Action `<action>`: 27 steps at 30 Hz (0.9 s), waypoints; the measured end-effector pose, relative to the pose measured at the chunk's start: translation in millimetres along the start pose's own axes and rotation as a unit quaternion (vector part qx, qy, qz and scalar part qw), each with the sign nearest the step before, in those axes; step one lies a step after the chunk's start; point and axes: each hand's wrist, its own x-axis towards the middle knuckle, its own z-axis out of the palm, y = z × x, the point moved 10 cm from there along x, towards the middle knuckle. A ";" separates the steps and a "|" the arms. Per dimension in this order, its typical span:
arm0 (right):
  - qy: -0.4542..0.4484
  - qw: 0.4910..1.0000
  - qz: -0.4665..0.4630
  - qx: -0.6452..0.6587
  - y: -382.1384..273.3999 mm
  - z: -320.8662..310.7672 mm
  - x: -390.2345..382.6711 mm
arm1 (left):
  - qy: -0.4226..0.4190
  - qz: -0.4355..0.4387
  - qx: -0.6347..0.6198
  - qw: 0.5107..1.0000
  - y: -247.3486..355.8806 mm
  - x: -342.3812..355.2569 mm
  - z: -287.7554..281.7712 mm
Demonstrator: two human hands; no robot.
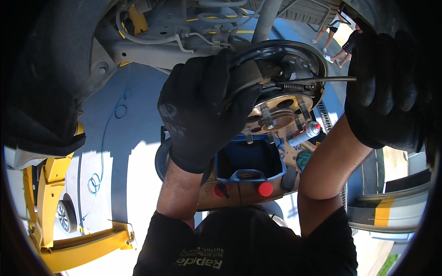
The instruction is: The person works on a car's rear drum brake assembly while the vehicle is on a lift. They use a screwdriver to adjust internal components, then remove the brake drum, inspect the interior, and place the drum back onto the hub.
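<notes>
My left hand point(195, 110), in a black glove, is closed around a curved brake shoe point(245, 76) at the left side of a drum brake. At the right, my gloved right hand point(384, 92) is wrapped round the end of a thin metal rod point(334, 79); the fingers hide any handle. The rod reaches left across the brake, close to a small coil spring point(293, 87). Below the spring sits the wheel hub point(276, 115) with several threaded studs. Behind these parts is the dark round backing plate point(317, 57). My left hand hides part of the shoe.
Under the hub, a blue tub point(251, 174) and a spray can point(305, 134) rest on a brown surface with two red caps point(265, 188). Suspension parts point(152, 53) hang above. Yellow lift arms point(87, 244) stand lower left, near a blue hose point(102, 152). People's legs point(329, 39) show upper right.
</notes>
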 end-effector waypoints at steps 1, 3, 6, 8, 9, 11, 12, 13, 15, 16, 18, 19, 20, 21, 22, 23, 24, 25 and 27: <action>0.004 1.000 0.008 0.001 3.0 -3.7 5.2 | -0.001 -0.005 -0.008 1.000 -0.1 0.6 0.6; 0.008 1.000 0.013 -0.002 7.3 -7.6 9.7 | 0.005 -0.006 -0.013 1.000 1.6 1.5 0.6; -0.002 1.000 0.002 -0.001 -3.4 0.8 1.8 | 0.004 -0.012 -0.016 1.000 -0.3 0.7 -1.3; -0.018 1.000 -0.013 -0.001 -15.2 11.5 -11.3 | 0.006 -0.013 -0.021 1.000 -1.5 1.0 -2.0; -0.022 1.000 -0.019 -0.001 -20.6 15.1 -15.8 | 0.009 -0.012 -0.025 1.000 -1.1 1.4 -2.1; -0.027 0.999 -0.024 0.000 -26.1 20.0 -24.3 | 0.008 -0.013 -0.030 0.999 0.0 2.2 -2.0; -0.026 0.999 -0.027 -0.001 -27.3 20.6 -26.1 | 0.006 -0.016 -0.031 0.999 0.1 2.5 -1.8; -0.026 0.999 -0.025 0.001 -27.4 21.4 -26.2 | 0.003 -0.020 -0.031 0.999 0.0 2.2 -1.6; -0.025 0.999 -0.026 0.001 -25.8 22.5 -27.8 | 0.000 -0.022 -0.030 0.999 -0.8 0.6 -0.3; -0.024 0.999 -0.025 0.002 -25.2 22.4 -26.9 | 0.000 -0.023 -0.030 0.999 -1.1 0.7 -0.3; -0.021 0.999 -0.023 0.003 -24.3 23.0 -26.0 | 0.000 -0.023 -0.026 0.999 -0.4 1.2 -1.7; -0.019 1.000 -0.022 0.004 -22.1 20.9 -24.0 | 0.000 -0.023 -0.024 0.999 -0.3 1.3 -2.1; -0.017 1.000 -0.018 0.004 -18.4 18.9 -21.7 | -0.001 -0.022 -0.018 1.000 -0.2 1.4 -2.4; -0.013 1.000 -0.014 0.004 -12.9 15.7 -16.3 | -0.002 -0.020 -0.012 1.000 -0.5 1.5 -2.9; -0.006 1.000 -0.005 0.003 -7.1 10.5 -10.7 | -0.004 -0.018 -0.007 1.000 0.4 2.1 -3.4; 0.001 1.000 0.002 0.000 -1.3 4.1 -3.7 | -0.003 -0.021 -0.008 1.000 0.4 1.9 -2.5; 0.007 1.000 0.014 0.000 6.4 -1.2 1.0 | -0.002 -0.023 -0.010 1.000 0.0 1.3 -1.0; 0.011 1.000 0.019 -0.003 8.9 -4.7 6.2 | 0.002 -0.025 -0.011 1.000 0.0 1.7 -2.1; 0.012 1.000 0.022 -0.010 4.9 -6.9 6.7 | 0.008 -0.019 -0.009 1.000 1.4 2.0 -2.7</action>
